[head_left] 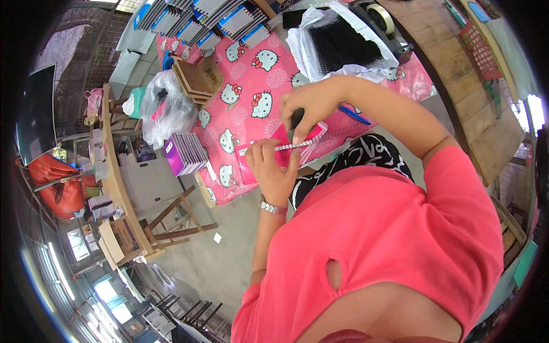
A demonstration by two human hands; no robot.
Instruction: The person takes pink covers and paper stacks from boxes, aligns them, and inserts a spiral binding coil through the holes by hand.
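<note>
A pink notebook [284,137] with a row of binding along its edge lies near the front edge of the table. My left hand [269,166], with a metal-banded watch at the wrist, grips the notebook beside the binding, thumb against that edge. Over the same edge, my right hand [311,107] is closed around a small black tool [296,118], whose tip is close to the binding; my fingers hide most of it. Just right of the notebook, under my right forearm, lies a blue pen [354,115].
A patterned pink cloth [246,74] covers the table. Purple notebooks [186,154] are stacked left, near a plastic bag [167,108] and wooden box [197,79]. Farther back are notebook stacks [229,23], black coils [343,44] on white wrapping, and a tape dispenser [394,40].
</note>
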